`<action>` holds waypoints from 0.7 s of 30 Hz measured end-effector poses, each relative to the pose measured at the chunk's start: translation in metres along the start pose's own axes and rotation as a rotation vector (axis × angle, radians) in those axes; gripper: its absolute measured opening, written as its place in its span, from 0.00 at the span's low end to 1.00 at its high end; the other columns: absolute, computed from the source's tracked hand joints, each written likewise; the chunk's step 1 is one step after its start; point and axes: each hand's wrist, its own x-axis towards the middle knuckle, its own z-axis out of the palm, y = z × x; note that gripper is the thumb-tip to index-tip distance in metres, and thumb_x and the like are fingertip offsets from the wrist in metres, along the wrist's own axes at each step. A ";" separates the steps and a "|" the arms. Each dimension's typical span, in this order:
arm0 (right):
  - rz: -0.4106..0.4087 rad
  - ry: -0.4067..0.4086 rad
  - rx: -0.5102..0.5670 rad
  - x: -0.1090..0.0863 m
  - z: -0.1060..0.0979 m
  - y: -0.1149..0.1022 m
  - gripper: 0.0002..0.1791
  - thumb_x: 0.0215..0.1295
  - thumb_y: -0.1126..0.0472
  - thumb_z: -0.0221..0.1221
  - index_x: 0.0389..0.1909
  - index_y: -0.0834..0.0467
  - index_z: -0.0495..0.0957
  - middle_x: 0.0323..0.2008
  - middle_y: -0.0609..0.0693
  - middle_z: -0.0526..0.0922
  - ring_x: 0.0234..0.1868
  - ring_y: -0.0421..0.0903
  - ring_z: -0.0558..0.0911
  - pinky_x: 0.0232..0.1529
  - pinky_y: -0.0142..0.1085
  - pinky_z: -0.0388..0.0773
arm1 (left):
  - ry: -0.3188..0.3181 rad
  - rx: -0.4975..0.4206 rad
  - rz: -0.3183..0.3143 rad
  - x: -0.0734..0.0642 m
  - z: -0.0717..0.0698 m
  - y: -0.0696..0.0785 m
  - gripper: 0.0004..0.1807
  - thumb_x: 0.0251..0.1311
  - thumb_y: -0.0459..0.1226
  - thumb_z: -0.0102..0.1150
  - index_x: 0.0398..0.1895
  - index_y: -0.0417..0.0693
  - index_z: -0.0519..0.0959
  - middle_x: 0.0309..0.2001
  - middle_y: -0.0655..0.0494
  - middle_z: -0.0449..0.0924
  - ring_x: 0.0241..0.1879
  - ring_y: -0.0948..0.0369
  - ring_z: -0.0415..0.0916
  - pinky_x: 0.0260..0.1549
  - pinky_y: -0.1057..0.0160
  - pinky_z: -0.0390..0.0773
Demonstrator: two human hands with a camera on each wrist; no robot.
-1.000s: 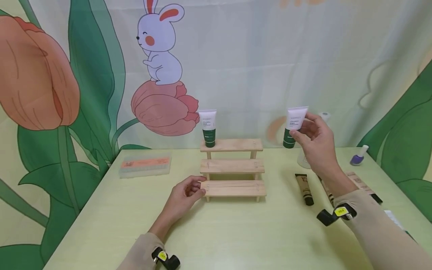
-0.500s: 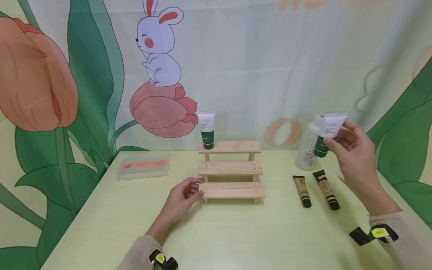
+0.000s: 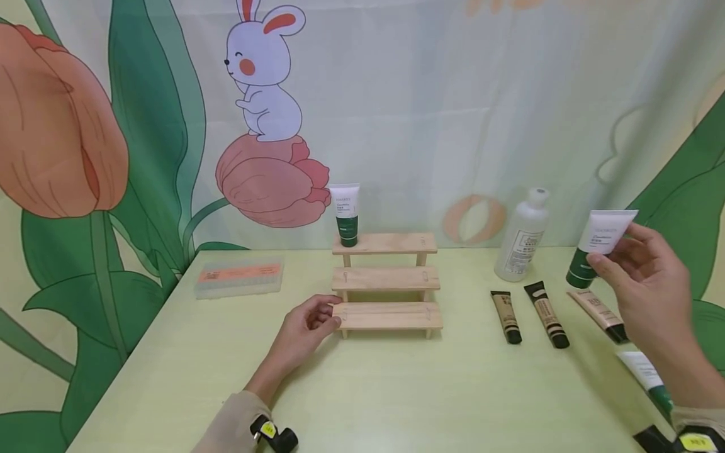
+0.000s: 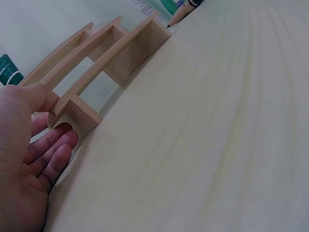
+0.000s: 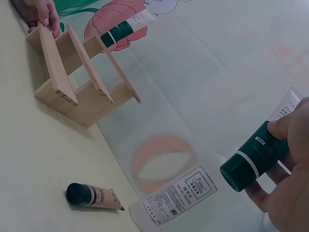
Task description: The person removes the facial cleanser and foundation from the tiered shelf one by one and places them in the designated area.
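Observation:
In the head view my right hand [image 3: 651, 283] pinches a white-and-green squeeze tube [image 3: 603, 242] with its cap end down, above the table's right side. The right wrist view shows the thumb across this tube [image 5: 258, 152] and fingers behind it. My left hand [image 3: 303, 327] grips the left end of the lowest step of a three-step wooden display rack [image 3: 387, 316]. In the left wrist view the thumb of that hand [image 4: 29, 145] lies on the step's end, with curled fingers under it. A similar white-and-green tube [image 3: 347, 217] stands upright at the left of the top step.
Right of the rack lie a small tan tube [image 3: 506, 318], a longer tan tube [image 3: 547, 316], a beige tube [image 3: 601, 314] and another white-and-green tube [image 3: 646, 377]. A clear bottle [image 3: 520, 242] stands behind them. A flat translucent case [image 3: 239, 279] lies at the back left.
My right hand has moved right and lower with the squeeze tube, away from the rack, uncovering the bottle and the lying tubes. The left hand stays on the rack.

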 end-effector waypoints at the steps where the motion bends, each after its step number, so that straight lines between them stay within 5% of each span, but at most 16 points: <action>1: 0.004 0.003 0.010 -0.003 -0.003 0.001 0.34 0.75 0.75 0.67 0.78 0.53 0.75 0.56 0.39 0.85 0.51 0.37 0.81 0.50 0.17 0.78 | 0.000 0.001 0.000 0.000 0.000 0.000 0.17 0.74 0.35 0.72 0.63 0.54 0.87 0.46 0.51 0.85 0.40 0.57 0.79 0.39 0.67 0.78; 8: 0.000 -0.023 -0.052 -0.024 -0.020 0.011 0.34 0.76 0.76 0.65 0.79 0.53 0.74 0.58 0.35 0.84 0.53 0.35 0.80 0.50 0.16 0.77 | 0.004 0.002 0.001 0.000 0.000 0.001 0.18 0.73 0.35 0.72 0.63 0.54 0.87 0.47 0.51 0.85 0.41 0.57 0.80 0.41 0.67 0.79; 21: 0.067 0.044 0.061 -0.067 -0.034 0.041 0.33 0.72 0.81 0.65 0.74 0.56 0.78 0.52 0.37 0.88 0.50 0.32 0.84 0.50 0.16 0.78 | 0.004 -0.001 0.001 -0.001 0.000 0.002 0.18 0.74 0.35 0.72 0.64 0.54 0.87 0.46 0.50 0.85 0.40 0.57 0.80 0.40 0.67 0.79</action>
